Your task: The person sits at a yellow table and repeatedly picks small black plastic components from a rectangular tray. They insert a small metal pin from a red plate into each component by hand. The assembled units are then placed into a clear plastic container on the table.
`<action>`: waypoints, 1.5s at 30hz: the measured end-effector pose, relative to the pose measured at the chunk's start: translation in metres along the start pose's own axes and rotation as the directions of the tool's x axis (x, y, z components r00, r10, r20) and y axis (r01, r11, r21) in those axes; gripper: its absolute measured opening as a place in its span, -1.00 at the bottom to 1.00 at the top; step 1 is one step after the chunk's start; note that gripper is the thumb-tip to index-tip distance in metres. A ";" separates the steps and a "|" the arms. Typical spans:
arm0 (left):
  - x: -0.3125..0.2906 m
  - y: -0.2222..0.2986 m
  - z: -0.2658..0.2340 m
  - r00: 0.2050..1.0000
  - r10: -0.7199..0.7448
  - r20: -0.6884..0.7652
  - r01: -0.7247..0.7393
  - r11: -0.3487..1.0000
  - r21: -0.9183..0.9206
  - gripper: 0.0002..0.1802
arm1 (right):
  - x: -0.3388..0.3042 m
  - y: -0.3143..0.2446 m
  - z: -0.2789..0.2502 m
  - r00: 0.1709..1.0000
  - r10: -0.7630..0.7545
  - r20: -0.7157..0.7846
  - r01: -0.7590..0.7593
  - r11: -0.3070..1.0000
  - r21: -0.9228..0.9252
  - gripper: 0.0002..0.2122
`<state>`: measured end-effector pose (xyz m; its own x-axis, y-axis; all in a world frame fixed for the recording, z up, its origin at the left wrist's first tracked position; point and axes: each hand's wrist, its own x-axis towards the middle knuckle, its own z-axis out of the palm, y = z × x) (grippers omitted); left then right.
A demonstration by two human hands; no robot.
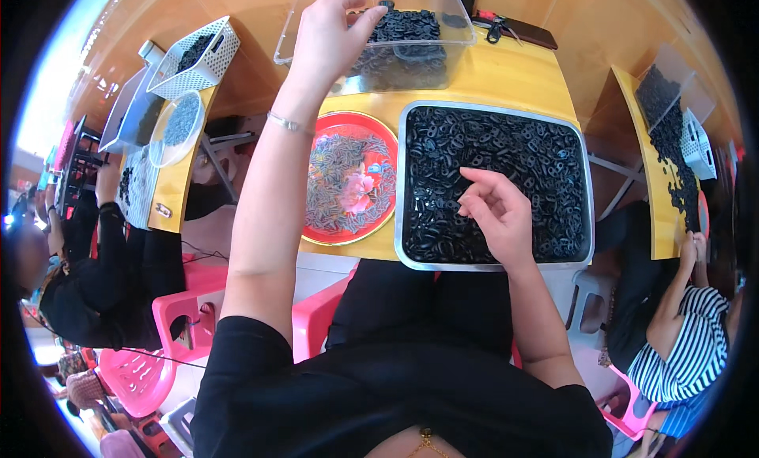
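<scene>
My left hand (338,32) is raised over a clear plastic bin (455,51) with small black pieces inside. Its thumb and forefinger are apart, and a dark piece (386,5) shows right at their tips; whether they touch it is unclear. My right hand (500,214) hovers over a metal tray (401,181) full of small black slotted plastic pieces (545,165). Its fingers are curled toward the thumb in a pinch, and anything between them is too small to make out. Left of the tray, partly behind my left forearm, lies a red round plate (390,134) with many small grey metal-looking pieces (336,197).
The yellow table (522,70) carries a dark flat case (526,32) and keys at the back. Side tables hold a white basket (209,66), a round tub (178,130) and heaps of black pieces (672,157). Co-workers sit left and right; pink chairs (134,375) stand behind.
</scene>
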<state>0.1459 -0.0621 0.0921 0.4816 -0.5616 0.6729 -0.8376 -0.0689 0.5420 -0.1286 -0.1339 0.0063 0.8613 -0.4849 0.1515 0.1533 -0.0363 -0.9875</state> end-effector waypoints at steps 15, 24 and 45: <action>-0.175 0.009 -0.012 0.764 -0.202 0.612 -0.050 0.928 0.369 -0.86 | 0.003 0.010 -0.008 1.000 0.019 0.020 -0.018 1.000 -0.025 -0.87; -0.185 0.008 0.006 0.861 -0.155 0.483 -0.089 0.891 0.445 -0.93 | 0.006 0.010 -0.014 1.000 0.004 -0.018 -0.006 0.995 -0.098 -0.87; -0.165 0.050 0.047 0.722 -0.439 0.535 0.644 0.143 -0.751 -0.89 | 0.012 0.018 0.001 0.957 -0.017 0.290 0.272 0.401 -0.875 -0.86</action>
<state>0.0128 -0.0117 -0.0152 0.5775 -0.8161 -0.0221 0.3843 0.2478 0.8893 -0.1148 -0.1398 -0.0096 0.9621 -0.2099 0.1738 -0.1277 -0.9108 -0.3927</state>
